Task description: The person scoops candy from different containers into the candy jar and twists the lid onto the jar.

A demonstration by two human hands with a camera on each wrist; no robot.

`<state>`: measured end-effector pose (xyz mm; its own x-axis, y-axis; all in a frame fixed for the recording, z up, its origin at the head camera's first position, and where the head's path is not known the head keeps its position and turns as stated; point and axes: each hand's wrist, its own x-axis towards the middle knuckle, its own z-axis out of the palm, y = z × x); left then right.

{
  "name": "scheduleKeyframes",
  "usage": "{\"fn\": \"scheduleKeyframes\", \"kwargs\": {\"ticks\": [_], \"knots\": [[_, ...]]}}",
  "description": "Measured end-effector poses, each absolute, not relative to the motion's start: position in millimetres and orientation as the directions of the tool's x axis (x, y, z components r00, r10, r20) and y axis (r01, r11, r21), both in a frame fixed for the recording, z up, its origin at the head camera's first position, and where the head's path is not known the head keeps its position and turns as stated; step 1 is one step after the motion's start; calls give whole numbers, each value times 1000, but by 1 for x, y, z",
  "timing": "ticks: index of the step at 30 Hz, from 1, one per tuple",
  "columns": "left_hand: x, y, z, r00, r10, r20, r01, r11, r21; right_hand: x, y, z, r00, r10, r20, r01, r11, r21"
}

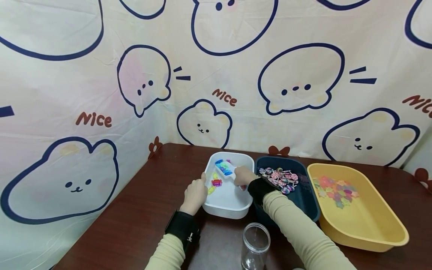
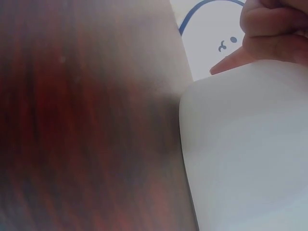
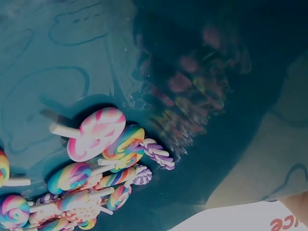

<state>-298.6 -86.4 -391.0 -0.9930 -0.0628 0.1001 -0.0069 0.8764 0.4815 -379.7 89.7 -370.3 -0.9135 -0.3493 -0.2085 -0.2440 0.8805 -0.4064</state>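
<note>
My right grip is clamping the handle of a small white plastic scoop inside a white rectangular plastic tray; scoop's probably light, stiff, slick, best held level by the handle, since its glossy blue pieces could slide off. My left grip is touching the tray's left rim, can't tell if clamping. White tray's also holding yellow and red pieces, a dark teal plastic tray striped lollipops, a yellow plastic tray translucent pastel pieces.
</note>
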Motion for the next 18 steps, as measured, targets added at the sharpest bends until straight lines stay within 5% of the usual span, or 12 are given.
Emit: {"fn": "scheduleKeyframes", "kwargs": {"ticks": [18], "knots": [[-298, -87, -392, -990, -46, 134, 22, 883, 469, -386, 90, -374, -905, -362, -223, -270, 895, -356]]}}
